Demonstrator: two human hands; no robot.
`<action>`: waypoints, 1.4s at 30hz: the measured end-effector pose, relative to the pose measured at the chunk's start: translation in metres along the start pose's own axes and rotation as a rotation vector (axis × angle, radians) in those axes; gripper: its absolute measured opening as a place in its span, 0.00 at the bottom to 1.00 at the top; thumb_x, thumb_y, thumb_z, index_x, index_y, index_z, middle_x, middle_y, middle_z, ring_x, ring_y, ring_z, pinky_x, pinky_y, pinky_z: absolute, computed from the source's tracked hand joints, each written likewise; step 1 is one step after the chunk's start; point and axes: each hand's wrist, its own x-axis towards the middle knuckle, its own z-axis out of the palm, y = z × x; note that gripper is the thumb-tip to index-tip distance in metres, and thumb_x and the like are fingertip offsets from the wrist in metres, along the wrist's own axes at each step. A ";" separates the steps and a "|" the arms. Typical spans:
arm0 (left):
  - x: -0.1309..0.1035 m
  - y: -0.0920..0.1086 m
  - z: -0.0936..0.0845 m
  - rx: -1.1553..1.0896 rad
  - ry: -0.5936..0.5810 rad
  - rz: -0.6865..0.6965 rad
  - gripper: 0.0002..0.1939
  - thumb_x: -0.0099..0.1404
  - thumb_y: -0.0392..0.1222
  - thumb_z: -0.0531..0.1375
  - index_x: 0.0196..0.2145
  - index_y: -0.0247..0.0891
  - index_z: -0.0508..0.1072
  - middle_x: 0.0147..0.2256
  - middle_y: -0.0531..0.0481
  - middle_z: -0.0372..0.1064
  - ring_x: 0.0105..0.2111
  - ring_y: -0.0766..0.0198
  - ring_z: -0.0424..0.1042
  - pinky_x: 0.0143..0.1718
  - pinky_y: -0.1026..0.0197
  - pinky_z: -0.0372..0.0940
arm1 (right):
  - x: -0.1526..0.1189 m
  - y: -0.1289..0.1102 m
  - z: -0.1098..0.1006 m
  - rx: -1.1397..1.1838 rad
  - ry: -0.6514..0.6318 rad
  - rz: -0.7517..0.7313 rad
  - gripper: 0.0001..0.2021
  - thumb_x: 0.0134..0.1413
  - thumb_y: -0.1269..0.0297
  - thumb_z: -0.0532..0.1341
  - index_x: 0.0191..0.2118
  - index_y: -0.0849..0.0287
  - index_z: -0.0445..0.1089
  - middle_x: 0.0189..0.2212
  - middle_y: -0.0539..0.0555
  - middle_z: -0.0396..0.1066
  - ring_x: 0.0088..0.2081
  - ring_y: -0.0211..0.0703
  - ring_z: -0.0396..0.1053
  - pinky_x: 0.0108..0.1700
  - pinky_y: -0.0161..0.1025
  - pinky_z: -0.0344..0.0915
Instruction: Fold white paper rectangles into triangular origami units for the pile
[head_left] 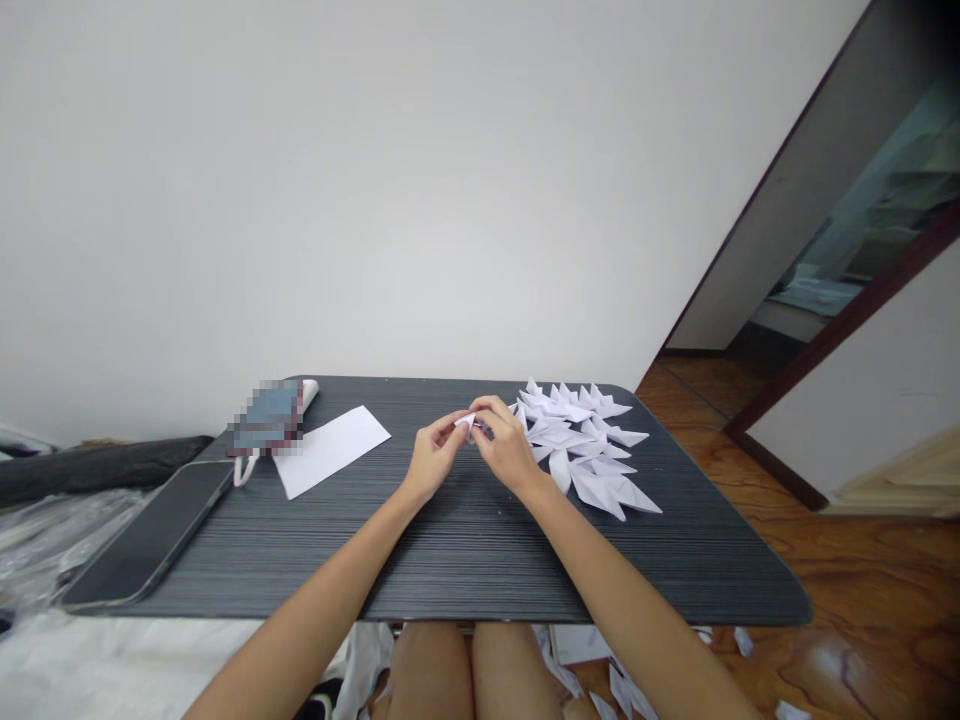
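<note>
**Tiny paper fold, two-handed pinch: our tips plus a head count**

So we've got one small folded paper (468, 421) up between our hands, just above the middle of the dark surface (450, 570). Grip check: the left hand (431, 462) has it pinched between thumb and fingers, and the right hand (504, 445) grasps it from the other side. Fingertips hide most of it, so we can't tell which crease is being worked.

Our take on doing this well: let one hand be the clamp and the other do the shaping. Line up the edges first, then press the crease with a thumb, working outward from the middle. Go easy on the points, since thin tips probably crumple fast. Resting the wrists on the surface would likely help with wobble.

Now the count. Two hands, one paper in them. Just right of the right hand there's a spread of pointy folded papers (592, 445); we make it more than six, but they overlap too much for an exact number. Over on the left: one flat white paper (330, 455) (could be a stack, can't tell), one phone (154, 535) at the near left edge, and one pixelated item (266, 418) with one white loop (244, 468) beside it.
</note>
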 end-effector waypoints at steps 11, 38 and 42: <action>0.003 0.003 -0.006 0.018 0.031 0.038 0.15 0.52 0.44 0.59 0.36 0.32 0.67 0.35 0.45 0.70 0.34 0.62 0.69 0.37 0.60 0.65 | 0.004 -0.002 -0.013 0.125 -0.088 0.037 0.10 0.46 0.73 0.55 0.38 0.59 0.62 0.38 0.55 0.61 0.41 0.41 0.62 0.43 0.39 0.62; 0.000 0.014 -0.028 0.759 -0.192 0.446 0.10 0.58 0.35 0.50 0.37 0.36 0.68 0.42 0.42 0.66 0.39 0.61 0.68 0.39 0.59 0.64 | 0.003 0.011 -0.027 0.231 -0.315 0.073 0.07 0.48 0.74 0.54 0.35 0.59 0.62 0.35 0.52 0.61 0.33 0.35 0.63 0.35 0.34 0.64; 0.000 0.021 -0.031 0.726 -0.336 0.452 0.11 0.57 0.39 0.54 0.39 0.35 0.66 0.47 0.40 0.61 0.40 0.61 0.66 0.39 0.59 0.64 | 0.005 0.011 -0.031 0.337 -0.360 0.137 0.06 0.47 0.72 0.56 0.34 0.59 0.62 0.33 0.51 0.62 0.34 0.35 0.64 0.35 0.34 0.64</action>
